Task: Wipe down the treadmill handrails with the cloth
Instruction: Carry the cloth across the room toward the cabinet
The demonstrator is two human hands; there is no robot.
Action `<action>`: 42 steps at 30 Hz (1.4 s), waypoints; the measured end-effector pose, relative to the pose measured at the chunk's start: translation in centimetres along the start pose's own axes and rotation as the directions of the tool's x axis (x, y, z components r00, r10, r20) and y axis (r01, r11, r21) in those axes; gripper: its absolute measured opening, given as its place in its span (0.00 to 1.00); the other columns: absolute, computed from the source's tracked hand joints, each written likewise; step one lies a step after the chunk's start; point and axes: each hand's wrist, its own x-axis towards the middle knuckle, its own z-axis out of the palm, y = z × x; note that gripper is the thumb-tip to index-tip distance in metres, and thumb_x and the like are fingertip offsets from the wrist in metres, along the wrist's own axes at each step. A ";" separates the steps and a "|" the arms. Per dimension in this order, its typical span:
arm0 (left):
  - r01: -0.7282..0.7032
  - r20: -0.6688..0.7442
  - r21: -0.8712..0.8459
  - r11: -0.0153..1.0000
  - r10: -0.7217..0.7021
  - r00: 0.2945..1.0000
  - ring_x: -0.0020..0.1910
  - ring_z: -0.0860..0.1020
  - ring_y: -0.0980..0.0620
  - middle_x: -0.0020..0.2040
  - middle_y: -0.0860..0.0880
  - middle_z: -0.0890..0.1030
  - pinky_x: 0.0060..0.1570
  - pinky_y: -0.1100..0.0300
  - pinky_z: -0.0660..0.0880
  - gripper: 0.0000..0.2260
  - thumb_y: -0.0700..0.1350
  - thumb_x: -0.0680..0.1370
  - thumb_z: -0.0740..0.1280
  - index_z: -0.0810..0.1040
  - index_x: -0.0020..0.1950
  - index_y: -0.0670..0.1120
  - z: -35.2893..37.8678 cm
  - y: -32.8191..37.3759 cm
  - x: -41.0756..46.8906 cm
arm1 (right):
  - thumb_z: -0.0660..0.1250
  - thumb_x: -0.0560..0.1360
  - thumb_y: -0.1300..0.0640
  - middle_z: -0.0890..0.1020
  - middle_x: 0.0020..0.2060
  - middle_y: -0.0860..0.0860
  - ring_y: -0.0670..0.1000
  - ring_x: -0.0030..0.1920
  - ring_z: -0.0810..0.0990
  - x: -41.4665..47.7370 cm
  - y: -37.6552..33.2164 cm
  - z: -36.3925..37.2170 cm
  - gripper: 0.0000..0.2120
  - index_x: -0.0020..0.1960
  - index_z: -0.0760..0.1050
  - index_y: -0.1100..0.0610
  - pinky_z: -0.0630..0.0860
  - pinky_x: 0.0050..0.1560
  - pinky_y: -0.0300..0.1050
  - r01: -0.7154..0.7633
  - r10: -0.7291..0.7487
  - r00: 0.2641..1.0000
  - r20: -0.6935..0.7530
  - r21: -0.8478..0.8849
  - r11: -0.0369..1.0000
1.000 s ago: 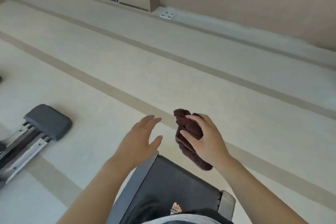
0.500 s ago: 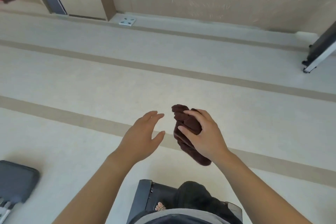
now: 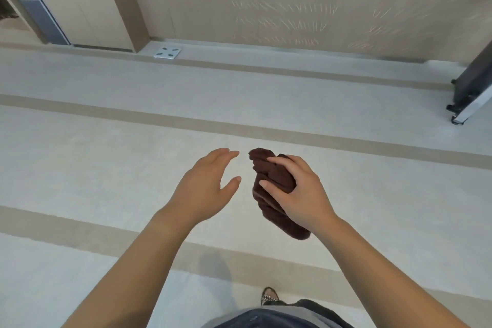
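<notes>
A folded dark brown cloth [image 3: 269,176] is held in front of me at waist height, with my right hand [image 3: 298,192] shut around its middle. My left hand [image 3: 207,186] hovers just left of the cloth, fingers apart and holding nothing, a small gap between it and the cloth. At the far right edge stands the base of a black and silver machine [image 3: 471,93], possibly a treadmill; its handrails are out of view.
Pale floor with tan stripes stretches ahead. A white bathroom scale [image 3: 167,52] lies by the beige wall. A cabinet with two doors [image 3: 80,8] stands at the back left. My shoe [image 3: 269,295] shows at the bottom.
The view has swung right and up: the black bench and the equipment on the left have left the frame, and the machine at the right edge has come in. Both hands keep their pose.
</notes>
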 end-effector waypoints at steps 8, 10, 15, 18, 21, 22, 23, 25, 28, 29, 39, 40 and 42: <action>0.085 0.024 0.011 0.996 -0.085 0.996 0.69 0.65 0.53 0.73 0.54 0.63 0.64 0.55 0.67 0.22 0.53 0.78 0.58 0.62 0.72 0.54 2.2 -7.6 15.6 | 0.71 0.70 0.47 0.73 0.59 0.43 0.43 0.57 0.73 17.9 6.0 4.6 0.19 0.60 0.74 0.44 0.66 0.58 0.32 0.020 -0.017 0.996 0.083 -0.034 0.999; 0.151 0.003 -0.003 0.988 -0.151 0.988 0.69 0.65 0.54 0.73 0.55 0.64 0.64 0.57 0.68 0.21 0.54 0.78 0.58 0.62 0.71 0.55 -0.2 -10.4 18.0 | 0.71 0.70 0.47 0.73 0.59 0.43 0.45 0.58 0.74 22.3 4.4 6.1 0.19 0.60 0.74 0.43 0.68 0.60 0.37 0.042 -0.037 0.988 0.150 -0.033 0.999; 0.247 -0.061 -0.025 0.969 -0.248 0.967 0.65 0.69 0.53 0.71 0.55 0.67 0.60 0.59 0.67 0.21 0.52 0.78 0.59 0.63 0.71 0.54 -3.5 -18.9 25.9 | 0.71 0.69 0.47 0.73 0.59 0.41 0.45 0.59 0.73 34.8 2.5 12.7 0.19 0.60 0.74 0.41 0.69 0.61 0.41 0.124 -0.114 0.963 0.243 -0.028 0.992; 0.253 -0.036 -0.004 0.968 -0.253 0.967 0.66 0.69 0.52 0.70 0.55 0.67 0.61 0.57 0.67 0.20 0.52 0.78 0.59 0.64 0.71 0.53 -5.1 -23.6 31.0 | 0.71 0.70 0.47 0.72 0.59 0.39 0.43 0.59 0.72 41.2 2.2 16.8 0.19 0.60 0.74 0.41 0.69 0.61 0.41 0.074 -0.072 0.968 0.239 0.001 0.997; 0.273 -0.016 0.020 0.962 -0.273 0.962 0.66 0.69 0.53 0.71 0.56 0.67 0.61 0.58 0.67 0.20 0.53 0.78 0.58 0.63 0.71 0.54 -7.3 -28.3 35.5 | 0.71 0.70 0.47 0.72 0.58 0.39 0.42 0.59 0.73 47.3 1.4 20.5 0.19 0.60 0.74 0.42 0.70 0.61 0.41 0.065 -0.067 0.963 0.261 0.014 0.998; 0.290 -0.018 0.023 0.957 -0.290 0.957 0.65 0.70 0.53 0.70 0.56 0.67 0.60 0.58 0.67 0.20 0.53 0.78 0.57 0.63 0.71 0.54 -8.2 -30.0 37.2 | 0.71 0.70 0.47 0.73 0.58 0.39 0.42 0.58 0.73 49.6 1.0 21.7 0.19 0.60 0.74 0.43 0.70 0.61 0.41 0.074 -0.075 0.960 0.269 0.014 0.997; 0.308 -0.015 0.021 0.951 -0.307 0.951 0.63 0.71 0.52 0.70 0.56 0.67 0.59 0.58 0.68 0.20 0.53 0.78 0.57 0.63 0.70 0.54 -9.1 -31.5 38.9 | 0.71 0.70 0.47 0.73 0.58 0.40 0.43 0.58 0.73 51.9 0.6 22.8 0.19 0.60 0.74 0.43 0.70 0.61 0.40 0.084 -0.084 0.959 0.272 0.010 0.996; 0.326 0.012 0.017 0.945 -0.326 0.945 0.57 0.75 0.50 0.70 0.56 0.68 0.57 0.57 0.69 0.20 0.53 0.78 0.58 0.64 0.70 0.54 -10.6 -34.2 42.6 | 0.71 0.70 0.47 0.73 0.59 0.41 0.43 0.59 0.73 56.4 0.0 24.9 0.19 0.60 0.73 0.43 0.68 0.61 0.37 0.079 -0.079 0.960 0.267 0.010 0.997; 0.300 0.049 0.036 0.953 -0.302 0.952 0.53 0.76 0.49 0.69 0.56 0.69 0.55 0.58 0.69 0.20 0.53 0.78 0.58 0.64 0.70 0.54 -12.5 -38.0 49.2 | 0.71 0.70 0.47 0.73 0.59 0.42 0.43 0.58 0.73 63.5 -0.1 27.3 0.19 0.60 0.74 0.44 0.67 0.60 0.33 0.047 -0.054 0.970 0.236 0.037 0.998; 0.295 0.051 0.040 0.955 -0.297 0.954 0.54 0.76 0.49 0.69 0.55 0.69 0.56 0.58 0.69 0.20 0.53 0.78 0.58 0.64 0.70 0.54 -13.1 -39.4 51.7 | 0.71 0.70 0.47 0.74 0.58 0.42 0.43 0.58 0.73 66.1 0.0 28.0 0.19 0.60 0.74 0.44 0.67 0.60 0.34 0.049 -0.057 0.972 0.230 0.038 0.998; 0.379 -0.040 0.054 0.924 -0.378 0.925 0.54 0.75 0.52 0.69 0.56 0.69 0.56 0.59 0.69 0.20 0.54 0.78 0.58 0.64 0.70 0.55 -21.4 -53.3 75.4 | 0.71 0.71 0.48 0.73 0.58 0.42 0.42 0.58 0.73 96.5 -2.8 37.1 0.19 0.61 0.74 0.46 0.65 0.59 0.30 0.171 -0.186 0.932 0.310 0.077 0.982; 0.399 -0.054 0.048 0.916 -0.397 0.916 0.54 0.76 0.52 0.69 0.56 0.69 0.57 0.58 0.69 0.20 0.54 0.78 0.58 0.64 0.70 0.55 -22.4 -54.8 77.0 | 0.71 0.71 0.48 0.73 0.58 0.42 0.41 0.58 0.73 99.0 -3.5 38.1 0.19 0.61 0.74 0.46 0.65 0.59 0.31 0.177 -0.195 0.925 0.327 0.086 0.980; 0.445 -0.069 0.023 0.895 -0.443 0.894 0.55 0.75 0.52 0.69 0.56 0.69 0.58 0.58 0.70 0.20 0.55 0.78 0.58 0.64 0.70 0.56 -24.1 -57.8 79.8 | 0.71 0.71 0.48 0.74 0.58 0.41 0.41 0.58 0.73 103.5 -4.7 40.3 0.19 0.60 0.74 0.45 0.67 0.60 0.33 0.185 -0.211 0.907 0.364 0.104 0.977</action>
